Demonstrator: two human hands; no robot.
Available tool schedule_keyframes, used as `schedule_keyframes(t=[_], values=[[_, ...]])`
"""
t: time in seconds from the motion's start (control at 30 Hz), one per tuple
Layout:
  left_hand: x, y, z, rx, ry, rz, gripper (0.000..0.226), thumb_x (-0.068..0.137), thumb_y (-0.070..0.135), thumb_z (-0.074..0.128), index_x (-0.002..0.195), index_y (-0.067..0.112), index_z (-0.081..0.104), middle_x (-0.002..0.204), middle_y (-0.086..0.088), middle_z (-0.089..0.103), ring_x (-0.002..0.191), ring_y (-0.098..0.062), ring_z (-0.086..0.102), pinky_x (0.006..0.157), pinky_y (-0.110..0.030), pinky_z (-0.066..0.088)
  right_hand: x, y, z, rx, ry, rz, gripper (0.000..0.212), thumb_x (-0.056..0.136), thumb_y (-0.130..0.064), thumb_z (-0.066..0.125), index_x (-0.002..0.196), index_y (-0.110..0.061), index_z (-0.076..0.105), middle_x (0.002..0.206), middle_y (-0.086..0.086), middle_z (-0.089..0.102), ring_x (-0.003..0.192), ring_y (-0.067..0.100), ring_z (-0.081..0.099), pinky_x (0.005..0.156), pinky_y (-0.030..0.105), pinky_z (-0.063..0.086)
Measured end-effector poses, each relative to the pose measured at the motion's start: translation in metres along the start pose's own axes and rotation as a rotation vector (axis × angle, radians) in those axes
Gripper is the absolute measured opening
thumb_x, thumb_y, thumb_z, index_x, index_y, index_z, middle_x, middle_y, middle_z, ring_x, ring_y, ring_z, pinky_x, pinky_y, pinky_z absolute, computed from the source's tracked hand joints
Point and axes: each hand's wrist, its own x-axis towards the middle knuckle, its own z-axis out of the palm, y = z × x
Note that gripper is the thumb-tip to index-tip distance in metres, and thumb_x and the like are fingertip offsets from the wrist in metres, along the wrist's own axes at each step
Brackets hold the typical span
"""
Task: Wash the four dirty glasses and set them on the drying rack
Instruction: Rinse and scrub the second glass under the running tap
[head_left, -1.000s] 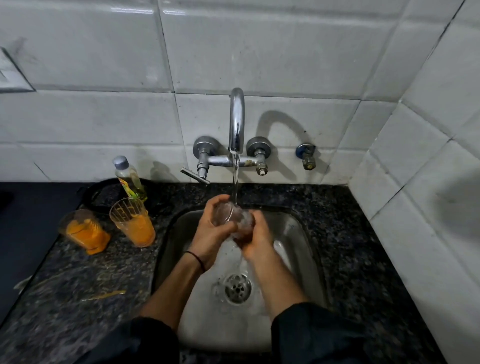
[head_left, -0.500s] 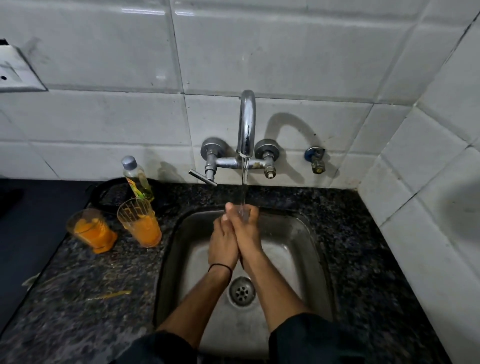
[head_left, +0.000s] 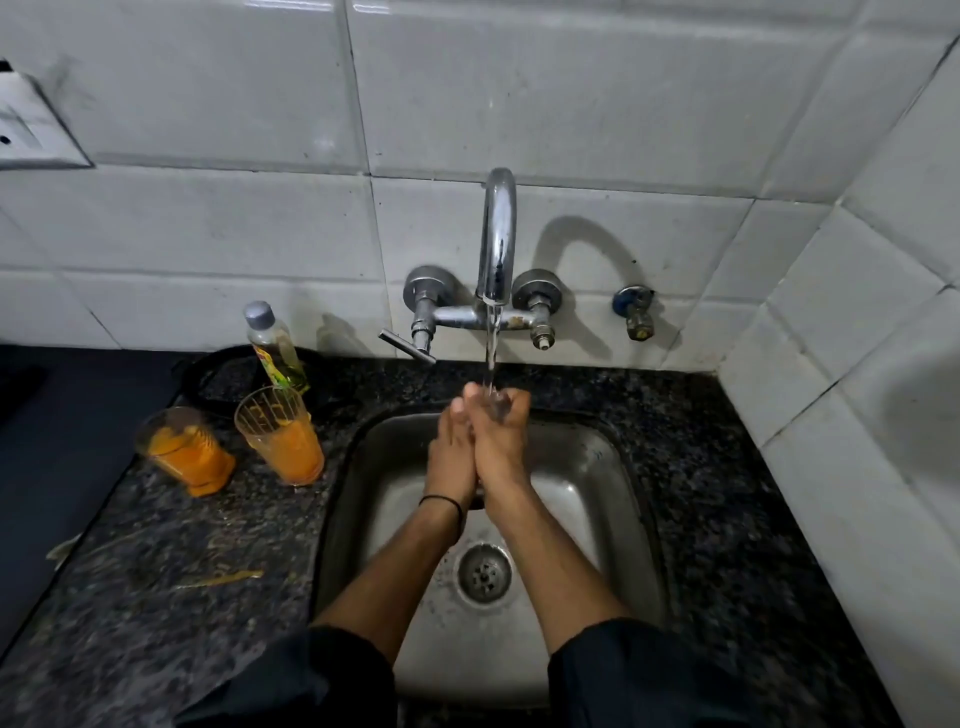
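Closest, below the sink (head_left: 613, 467), two dark sleeves (head_left: 311, 680) are seen, and two bare arms are stretched out over the sink. The round drain (head_left: 484, 574) is seen in the sink's floor, between the arms. A thin black band (head_left: 441, 501) is worn on the left wrist. Over the far part of the sink, the left hand (head_left: 451, 457) and the right hand (head_left: 501, 447) are pressed together, side by side. The left fingers are laid out straight against the right hand. The right fingertips are bent a little where the water (head_left: 491, 348) lands. It cannot be told if a glass is held between them. Left of the sink, on the speckled counter (head_left: 156, 597), two dirty glasses are stood close together, both smeared with orange: one glass (head_left: 283, 439) just beside the sink, the other glass (head_left: 182, 449) farther left. Behind them a small bottle (head_left: 275, 348) is stood upright. Behind the sink, the tap (head_left: 497, 239) is fixed to the white tiles (head_left: 208, 104), and water is poured from it.
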Motion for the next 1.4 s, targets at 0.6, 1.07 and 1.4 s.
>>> schedule_keyframes(t=[0.6,1.07,1.4], values=[[-0.020,0.003,-0.008,-0.193,-0.166,-0.062,0.056,0.097,0.064,0.035,0.139,0.030,0.050,0.128,0.000,0.062,0.097,-0.011,0.067,0.062,-0.026,0.058,-0.009,-0.006,-0.025,0.205,-0.140,0.251,0.055,0.098,-0.067,0.033,0.114,-0.025,0.066,0.107,0.001,0.070,0.094,0.017,0.068,0.069,0.031,0.055],[-0.021,-0.001,-0.010,-0.144,-0.176,-0.114,0.064,0.086,0.079,0.040,0.129,0.036,0.058,0.122,-0.003,0.069,0.100,-0.020,0.070,0.069,-0.036,0.058,-0.010,0.000,-0.032,0.269,-0.112,0.241,0.047,0.101,-0.062,0.032,0.104,-0.030,0.066,0.099,0.002,0.073,0.081,0.012,0.070,0.064,0.031,0.057],[-0.016,-0.012,0.002,-0.078,-0.150,0.057,0.056,0.097,0.065,0.036,0.148,0.041,0.036,0.151,0.002,0.046,0.134,-0.021,0.048,0.106,-0.052,0.045,-0.012,0.001,-0.026,0.116,0.008,0.104,0.047,0.099,-0.063,0.038,0.121,-0.025,0.056,0.105,0.000,0.067,0.085,0.008,0.065,0.060,0.024,0.049]])
